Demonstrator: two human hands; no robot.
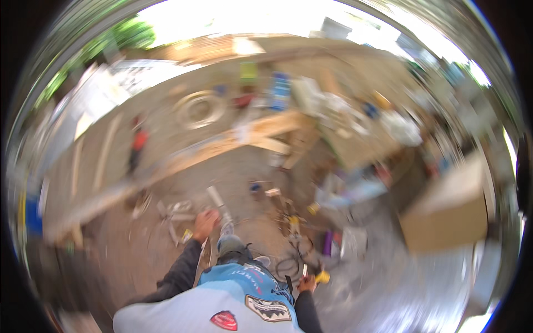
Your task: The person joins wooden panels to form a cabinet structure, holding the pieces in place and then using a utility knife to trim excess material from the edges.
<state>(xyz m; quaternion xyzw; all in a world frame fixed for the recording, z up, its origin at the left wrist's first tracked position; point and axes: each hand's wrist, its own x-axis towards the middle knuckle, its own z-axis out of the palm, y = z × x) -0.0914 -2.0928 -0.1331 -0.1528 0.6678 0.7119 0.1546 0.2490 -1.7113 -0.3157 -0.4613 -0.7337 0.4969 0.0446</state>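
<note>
Strong motion blur smears the whole head view. My left hand [206, 223] reaches forward over the floor, beside a pale strip [214, 195] and some loose light pieces [179, 210]; its fingers are too smeared to read. Low on the right, next to my body, is my right hand [306, 284]. A small pale upright piece [305, 270] shows at its fingers, and a yellow object [322, 276] lies right against it. Whether the hand grips either one is unclear. Dark looped cable [287, 267] lies just left of it.
Ahead stands a wide wooden work surface [161, 133] with a coil [199, 110], a red and black tool [137, 141], a blue container [279, 91] and white bags [401, 129]. At right is a cardboard box [444, 211]. A purple item [328, 244] lies on the floor.
</note>
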